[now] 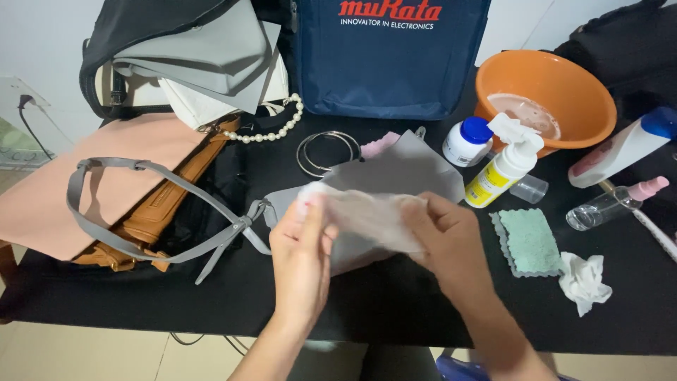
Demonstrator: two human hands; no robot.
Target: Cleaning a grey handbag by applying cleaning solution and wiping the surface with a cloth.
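Both my hands hold a thin white tissue wipe (pixel 367 215) stretched between them, just above a flat grey handbag (pixel 402 169) on the black table (pixel 141 296). My left hand (pixel 302 247) pinches the wipe's left end. My right hand (pixel 444 236) grips its right end. The bag's long grey strap (pixel 151 176) trails off to the left over a tan leather bag (pixel 166 208).
An orange basin (pixel 546 95), a white jar with a blue lid (pixel 467 141), a yellow-labelled spray bottle (pixel 501 173), a green cloth (pixel 529 241), a crumpled tissue (pixel 584 281) and bottles stand at the right. A navy bag (pixel 388 63), pearl strand (pixel 271 130), metal rings (pixel 328 152) and pink pouch (pixel 92 176) lie behind and left.
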